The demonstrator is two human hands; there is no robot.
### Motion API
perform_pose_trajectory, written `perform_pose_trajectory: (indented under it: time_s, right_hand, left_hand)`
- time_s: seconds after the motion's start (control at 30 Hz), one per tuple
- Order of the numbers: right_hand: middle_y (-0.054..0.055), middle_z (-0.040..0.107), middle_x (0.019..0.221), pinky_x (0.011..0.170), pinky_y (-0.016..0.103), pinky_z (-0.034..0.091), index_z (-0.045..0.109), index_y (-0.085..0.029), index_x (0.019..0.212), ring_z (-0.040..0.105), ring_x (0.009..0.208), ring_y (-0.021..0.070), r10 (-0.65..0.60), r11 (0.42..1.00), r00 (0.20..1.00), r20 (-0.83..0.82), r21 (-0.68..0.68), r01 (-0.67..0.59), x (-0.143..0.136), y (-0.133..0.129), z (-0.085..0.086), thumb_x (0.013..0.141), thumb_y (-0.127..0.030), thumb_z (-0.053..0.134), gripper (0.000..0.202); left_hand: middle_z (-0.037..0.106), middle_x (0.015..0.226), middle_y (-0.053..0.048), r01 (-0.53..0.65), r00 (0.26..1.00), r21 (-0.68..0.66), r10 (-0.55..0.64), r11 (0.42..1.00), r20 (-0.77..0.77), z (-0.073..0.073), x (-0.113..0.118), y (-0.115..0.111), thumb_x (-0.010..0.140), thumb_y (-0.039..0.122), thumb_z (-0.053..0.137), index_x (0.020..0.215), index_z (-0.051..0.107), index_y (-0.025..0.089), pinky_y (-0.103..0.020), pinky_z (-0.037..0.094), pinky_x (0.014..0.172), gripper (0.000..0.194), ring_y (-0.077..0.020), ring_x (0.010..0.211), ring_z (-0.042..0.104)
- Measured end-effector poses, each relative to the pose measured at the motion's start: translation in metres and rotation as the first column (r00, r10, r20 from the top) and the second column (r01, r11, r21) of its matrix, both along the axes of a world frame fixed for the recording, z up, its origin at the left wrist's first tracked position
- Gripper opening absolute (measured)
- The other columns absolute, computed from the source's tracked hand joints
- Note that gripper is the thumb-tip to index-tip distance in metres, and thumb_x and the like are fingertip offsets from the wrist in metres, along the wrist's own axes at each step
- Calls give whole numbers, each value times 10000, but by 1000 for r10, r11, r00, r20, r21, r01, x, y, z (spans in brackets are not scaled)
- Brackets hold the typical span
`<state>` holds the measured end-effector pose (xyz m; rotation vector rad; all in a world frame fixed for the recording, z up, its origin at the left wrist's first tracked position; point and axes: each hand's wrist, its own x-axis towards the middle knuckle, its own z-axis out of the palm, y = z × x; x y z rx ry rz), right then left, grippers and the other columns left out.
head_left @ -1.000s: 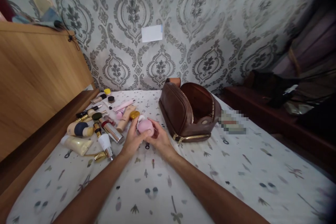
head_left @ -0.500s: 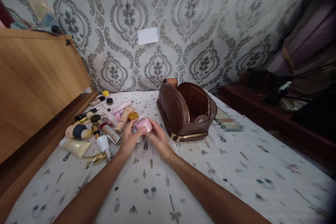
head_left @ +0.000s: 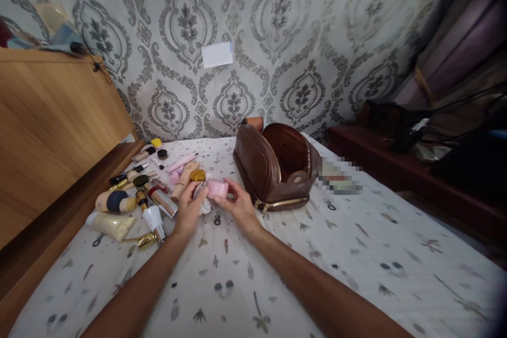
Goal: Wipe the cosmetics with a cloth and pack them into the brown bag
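A small pink jar is pinched in the fingers of my right hand, a little above the sheet. My left hand is closed around a white crumpled item whose kind I cannot make out; its fingertips come right up to the jar's left side. Just beyond my left fingers lie a gold-lidded jar and a beige tube. To the right of my hands stands a brown toiletry bag, its top unzipped and gaping, its inside mostly in shadow.
Left of my hands, cosmetics lie scattered: a cream tube, a blue-banded bottle, a white pump bottle and several more. A wooden cabinet borders the left. The patterned wall rises behind. A pixelated item lies right of the bag.
The pink jar has turned upright and sits more in my right fingers. My left hand has drawn slightly away from it, showing more of the white item. The camera view has shifted a little.
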<state>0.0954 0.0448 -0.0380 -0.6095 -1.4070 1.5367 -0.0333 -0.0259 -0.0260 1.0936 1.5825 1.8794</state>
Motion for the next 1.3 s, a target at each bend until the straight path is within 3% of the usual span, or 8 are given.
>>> perform_pose_trajectory:
  time_s: [0.17, 0.33, 0.47, 0.67, 0.8, 0.97, 1.13, 1.3]
  right_hand:
    - [81, 589, 1155, 862, 357, 544, 542, -227, 1141, 591, 1064, 235, -90, 991, 994, 64, 100, 83, 0, -8, 4, 632, -355, 813, 591]
    - [71, 603, 1189, 934, 357, 511, 460, -231, 1196, 600, 1098, 214, 8, 990, 999, 31, 141, -12, 3, -18, 11, 696, -307, 754, 585]
    - [68, 643, 1112, 936, 377, 498, 509, -229, 1168, 617, 1071, 223, 47, 998, 999, -7, 46, -47, 4, -13, 10, 755, -426, 723, 505]
    - [11, 613, 874, 748, 316, 502, 603, -181, 1164, 611, 771, 167, 85, 977, 995, -43, -190, -91, 3, -3, 7, 645, -483, 809, 634]
    - [13, 647, 853, 654, 275, 473, 672, -177, 1062, 580, 694, 140, 172, 960, 984, -42, -215, -177, 4, -5, 12, 620, -446, 836, 542]
    - [-1, 651, 849, 577, 224, 465, 653, -181, 938, 583, 676, 117, 204, 951, 975, -92, -217, -220, 4, -7, 15, 603, -381, 867, 445]
    - [-24, 627, 782, 549, 240, 525, 625, -183, 990, 592, 596, 103, 205, 897, 942, -267, -333, -290, 4, -4, 14, 638, -400, 856, 474]
    - [-12, 666, 749, 610, 268, 578, 624, -178, 1041, 644, 616, 121, 211, 867, 921, -328, -373, -331, 4, -4, 14, 651, -375, 860, 497]
  left_hand:
    - [668, 1027, -36, 127, 990, 7, -127, 992, -66, 8, 8, -4, 838, 397, 647, 1034, 639, 202, -288, 451, 921, 277, -195, 1006, 596]
    - [645, 1010, -20, 139, 990, 1, -139, 990, -40, 10, 11, -5, 772, 388, 720, 1022, 612, 205, -278, 447, 914, 327, -189, 1004, 588]
    - [661, 980, -21, 56, 992, 32, -60, 998, 107, 4, 7, 0, 782, 450, 700, 970, 660, 191, -249, 443, 869, 322, -171, 956, 592]
    - [663, 881, -15, 28, 986, 27, -32, 999, 165, 0, 1, 3, 778, 492, 691, 897, 686, 171, -234, 454, 784, 343, -151, 843, 592]
    - [677, 894, -22, -14, 992, 26, 10, 1000, 125, 1, 2, 2, 780, 492, 686, 896, 698, 170, -233, 460, 775, 343, -156, 846, 600]
    - [718, 1000, -72, -14, 990, 25, 10, 1000, 138, 2, 4, 1, 835, 531, 606, 962, 715, 155, -287, 487, 848, 412, -194, 940, 643]
    - [685, 1227, -99, 44, 999, 57, -44, 997, 9, 6, 5, -5, 831, 348, 617, 1125, 716, 192, -371, 409, 1061, 347, -252, 1230, 566]
    - [611, 1353, -66, 73, 927, 36, -55, 997, -371, 17, 7, -12, 840, 199, 571, 1225, 680, 244, -400, 332, 1142, 403, -226, 1324, 485]
